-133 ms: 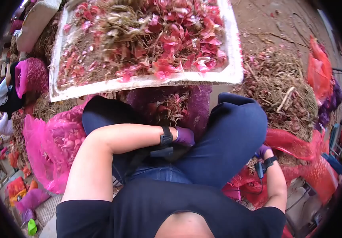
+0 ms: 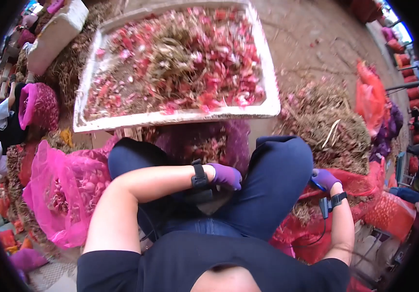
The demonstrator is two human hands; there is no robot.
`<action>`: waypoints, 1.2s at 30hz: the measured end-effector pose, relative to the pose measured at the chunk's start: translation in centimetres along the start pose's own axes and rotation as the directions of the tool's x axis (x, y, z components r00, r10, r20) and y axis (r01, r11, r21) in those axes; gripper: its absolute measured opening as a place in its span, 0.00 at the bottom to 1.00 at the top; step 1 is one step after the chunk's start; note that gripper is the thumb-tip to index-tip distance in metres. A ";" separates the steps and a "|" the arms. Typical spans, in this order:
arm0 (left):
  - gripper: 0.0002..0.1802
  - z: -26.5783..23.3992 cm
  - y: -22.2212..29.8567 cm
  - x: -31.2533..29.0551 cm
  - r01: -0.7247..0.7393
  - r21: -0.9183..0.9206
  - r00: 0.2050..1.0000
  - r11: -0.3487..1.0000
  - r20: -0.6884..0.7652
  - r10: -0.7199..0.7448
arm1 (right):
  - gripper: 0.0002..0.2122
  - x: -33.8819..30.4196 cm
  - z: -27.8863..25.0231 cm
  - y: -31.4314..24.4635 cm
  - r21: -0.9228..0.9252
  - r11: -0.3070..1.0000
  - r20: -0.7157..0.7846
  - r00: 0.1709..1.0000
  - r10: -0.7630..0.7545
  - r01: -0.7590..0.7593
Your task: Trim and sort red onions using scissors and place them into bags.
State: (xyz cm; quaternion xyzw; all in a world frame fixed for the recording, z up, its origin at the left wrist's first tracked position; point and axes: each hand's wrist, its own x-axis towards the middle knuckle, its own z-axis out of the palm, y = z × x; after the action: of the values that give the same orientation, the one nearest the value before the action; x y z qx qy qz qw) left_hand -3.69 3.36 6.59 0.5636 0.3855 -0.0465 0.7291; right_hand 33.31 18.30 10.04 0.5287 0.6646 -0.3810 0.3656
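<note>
Change in view: the head has tipped up since the earlier picture, so the white foam tray [image 2: 180, 117] of pink peelings and dry stalks sits lower and shows nearly whole, with more bare dirt ground [image 2: 307, 44] beyond it.
Change in left hand: the left hand [image 2: 226, 176], in a purple glove with a black wrist strap, has shifted slightly right and lies a little more exposed between the knees.
Change in right hand: the right hand [image 2: 324, 178], also purple-gloved, has risen from behind the right knee and now shows clearly above the red mesh sack [image 2: 360, 182].
Left grip: fingers curled loosely downward over the lap; whether they hold anything cannot be told.
Right grip: fingers bent, resting at the edge of the red mesh sack beside the knee; the palm side is hidden, so a hold cannot be told.
Purple mesh sack [image 2: 229, 141]: slumped open between the knees, just under the tray's near rim, holding reddish bulbs with dry roots.
Pink mesh sack [image 2: 58, 190]: at the left knee, bulging with pale pink bulbs.
Heap of dry roots and stalks [image 2: 326, 121]: on the ground right of the tray.
</note>
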 end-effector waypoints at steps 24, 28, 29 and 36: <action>0.18 24.0 20.6 -25.9 -0.683 -0.324 -0.401 -0.654 -0.582 0.707 | 0.15 -15.2 -3.8 -31.6 -0.291 0.770 -0.781 0.325 -0.534 0.568; 0.17 21.7 19.8 -27.6 -0.837 -0.321 -0.276 -0.443 -0.451 0.849 | 0.15 -15.0 -2.8 -32.8 -0.257 0.737 -0.785 0.310 -0.537 0.625; 0.16 20.7 19.9 -27.9 -0.868 -0.302 -0.246 -0.394 -0.428 0.870 | 0.15 -14.9 -2.8 -33.3 -0.259 0.725 -0.777 0.308 -0.549 0.638; 0.13 18.8 19.5 -27.7 -0.885 -0.419 -0.060 -0.205 -0.332 0.941 | 0.15 -12.7 -2.8 -32.6 -0.213 0.694 -0.759 0.331 -0.561 0.687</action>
State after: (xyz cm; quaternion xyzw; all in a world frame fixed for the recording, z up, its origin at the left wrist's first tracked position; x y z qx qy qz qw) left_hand -3.66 -15.88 40.19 0.4323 -0.1921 0.5766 0.6661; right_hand 3.30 10.49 26.51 0.3660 0.8732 -0.2702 -0.1752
